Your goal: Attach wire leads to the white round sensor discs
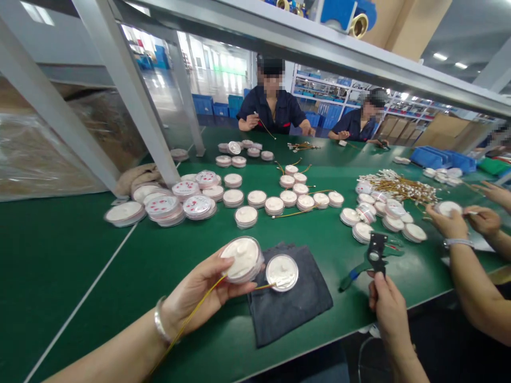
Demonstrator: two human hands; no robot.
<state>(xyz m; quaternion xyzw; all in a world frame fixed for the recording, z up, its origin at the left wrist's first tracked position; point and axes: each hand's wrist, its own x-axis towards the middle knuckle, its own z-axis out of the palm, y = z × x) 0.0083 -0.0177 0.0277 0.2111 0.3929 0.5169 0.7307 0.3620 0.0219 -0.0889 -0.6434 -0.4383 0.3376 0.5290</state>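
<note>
My left hand (207, 282) is closed around a round white disc in a clear plastic case (241, 259), raised just above the bench. A yellow wire (199, 304) trails from it down across my wrist. Close beside it, a second white disc (282, 272) with a short yellow wire lies on a folded dark cloth (295, 308). My right hand (387, 303), near the bench's front edge, grips what looks like a wire stripper (375, 255) with a black head and green handles. Part of the tool is hidden behind my fingers.
Stacks of cased discs (163, 207) stand at left, with rows of discs (274, 205) mid-bench. A heap of white-tipped yellow wires (399, 185) lies right. A co-worker's hands (451, 221) work at far right; two people sit opposite. A metal post (131, 96) and overhead shelf frame the bench.
</note>
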